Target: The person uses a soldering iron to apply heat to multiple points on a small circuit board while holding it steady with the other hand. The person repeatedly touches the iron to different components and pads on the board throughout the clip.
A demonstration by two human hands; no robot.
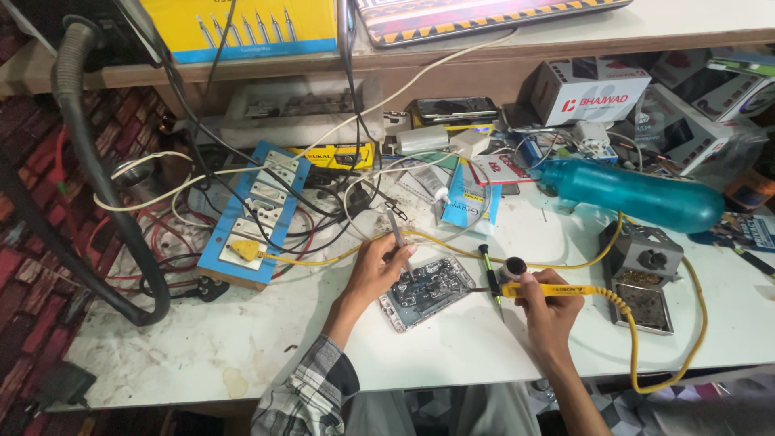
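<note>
An opened phone with its circuit board point(425, 291) exposed lies on the white worktable point(242, 339). My left hand point(376, 266) rests at the board's left edge and grips metal tweezers point(395, 228), whose tips touch the board. My right hand point(542, 305) holds a yellow soldering iron point(549, 290) with its tip pointing left at the board's right edge. A small screwdriver with a green and black handle point(489, 273) lies just behind the iron's tip. The iron's yellow cord point(638, 355) loops off to the right.
A metal soldering iron stand point(643, 273) sits right of my hand. A teal plastic bottle point(634, 194) lies on its side behind it. A blue switchboard point(254, 214) with tangled cables lies at the left, a thick black hose point(105, 210) beside it. Boxes crowd the back.
</note>
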